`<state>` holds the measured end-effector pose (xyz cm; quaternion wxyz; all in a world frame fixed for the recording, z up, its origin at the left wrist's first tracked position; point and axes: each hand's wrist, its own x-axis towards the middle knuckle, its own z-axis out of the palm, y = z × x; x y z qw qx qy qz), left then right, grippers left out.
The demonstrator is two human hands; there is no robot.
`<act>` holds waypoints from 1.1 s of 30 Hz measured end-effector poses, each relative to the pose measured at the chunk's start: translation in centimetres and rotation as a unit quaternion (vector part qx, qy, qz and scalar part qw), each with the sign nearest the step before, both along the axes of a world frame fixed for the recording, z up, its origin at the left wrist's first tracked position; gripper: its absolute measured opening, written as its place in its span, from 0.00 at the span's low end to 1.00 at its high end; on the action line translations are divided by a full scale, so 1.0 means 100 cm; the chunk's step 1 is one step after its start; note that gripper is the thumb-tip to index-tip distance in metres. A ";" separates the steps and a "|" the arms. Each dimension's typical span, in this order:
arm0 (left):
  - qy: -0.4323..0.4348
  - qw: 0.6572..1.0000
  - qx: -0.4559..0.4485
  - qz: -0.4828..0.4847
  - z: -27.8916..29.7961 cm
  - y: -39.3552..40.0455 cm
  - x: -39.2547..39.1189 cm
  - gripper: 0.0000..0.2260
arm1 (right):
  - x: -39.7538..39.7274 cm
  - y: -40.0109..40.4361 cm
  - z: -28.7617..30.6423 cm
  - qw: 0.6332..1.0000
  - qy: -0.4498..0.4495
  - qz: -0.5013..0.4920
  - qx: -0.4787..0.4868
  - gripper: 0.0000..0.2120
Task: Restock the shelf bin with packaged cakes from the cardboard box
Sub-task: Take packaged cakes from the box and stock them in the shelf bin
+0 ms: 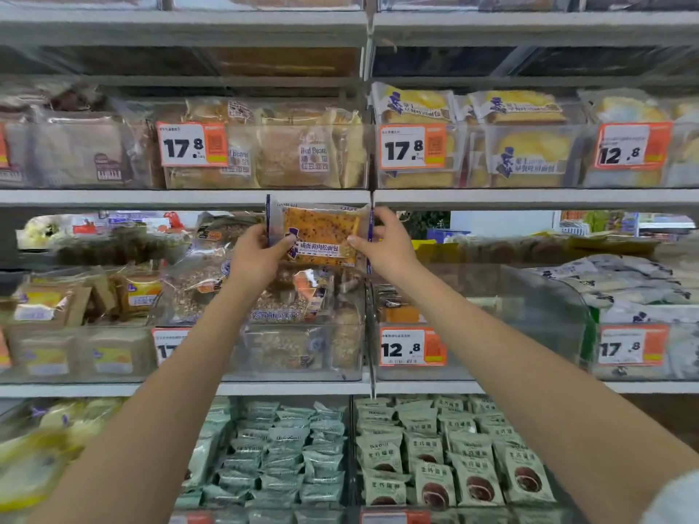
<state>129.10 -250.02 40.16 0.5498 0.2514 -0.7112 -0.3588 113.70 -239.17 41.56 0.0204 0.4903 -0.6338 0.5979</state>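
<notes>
Nearest the lens, two bare forearms are reaching up and away from the bottom corners toward the shelving (181, 198), which is filling the whole view with rows of clear bins. Below the arms, green-wrapped small cakes (435, 459) are lying packed in the lowest visible row. In the middle row, the clear bin at centre (299, 349) is sitting loaded with nut-topped bread packs, and just to its right another clear bin (491, 334) behind a 12.8 price tag (412, 346) is looking largely see-through, with little stock showing inside. Above the divider between them, the packaged cake (321, 236), an orange-brown slab in a clear wrapper with blue side seams, is being held upright and facing the camera. The left hand (257, 255) is pinching its left edge, thumb across the front; the right hand (382, 242) is pinching the right seam the same way. The cardboard box is not in view. This looks like the placing step: one pack is being carried to the shelf and not yet set down. The next move likely calls for lowering it over a bin's front wall; which of the two bins it belongs in cannot be told from here.
</notes>
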 end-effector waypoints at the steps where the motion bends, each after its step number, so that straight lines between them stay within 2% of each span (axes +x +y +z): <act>1: 0.006 1.000 0.001 0.011 0.000 -0.008 0.000 0.10 | 0.002 -0.012 0.002 1.000 0.007 -0.007 -0.004 0.25; 5: 0.029 0.996 -0.029 0.077 -0.001 -0.031 -0.004 0.10 | 0.005 -0.047 0.004 0.999 -0.001 -0.034 -0.015 0.29; 7: 0.013 0.995 -0.046 0.093 -0.002 -0.036 -0.007 0.12 | 0.004 -0.054 0.001 0.999 -0.005 -0.041 -0.009 0.28; 11: 0.006 0.991 -0.094 0.099 -0.010 -0.038 -0.006 0.10 | 0.004 -0.043 -0.004 0.997 -0.054 0.037 -0.047 0.22; 15: 0.012 0.985 -0.150 0.085 -0.017 -0.022 -0.015 0.07 | 0.008 -0.022 -0.014 0.995 0.013 0.077 -0.060 0.10; 17: -0.001 0.977 -0.194 0.090 -0.018 -0.012 -0.026 0.11 | 0.006 -0.010 -0.021 0.992 0.021 0.071 -0.103 0.05; 21: -0.041 0.951 -0.282 0.118 -0.019 0.017 -0.059 0.24 | -0.015 0.023 -0.037 0.982 -0.004 0.010 -0.186 0.07; 23: -0.053 0.941 -0.320 0.097 -0.024 0.041 -0.079 0.28 | -0.031 0.046 -0.046 0.981 -0.023 -0.015 -0.193 0.08; 27: -0.093 0.907 -0.410 0.025 -0.039 0.088 -0.130 0.26 | -0.080 0.097 -0.062 0.977 -0.111 -0.077 -0.167 0.07; 30: -0.167 0.901 -0.395 -0.065 -0.048 0.123 -0.174 0.25 | -0.121 0.134 -0.065 0.956 -0.185 -0.153 -0.168 0.08; 33: -0.248 0.882 -0.376 -0.141 -0.056 0.150 -0.219 0.26 | -0.162 0.166 -0.062 0.921 -0.280 -0.177 -0.207 0.09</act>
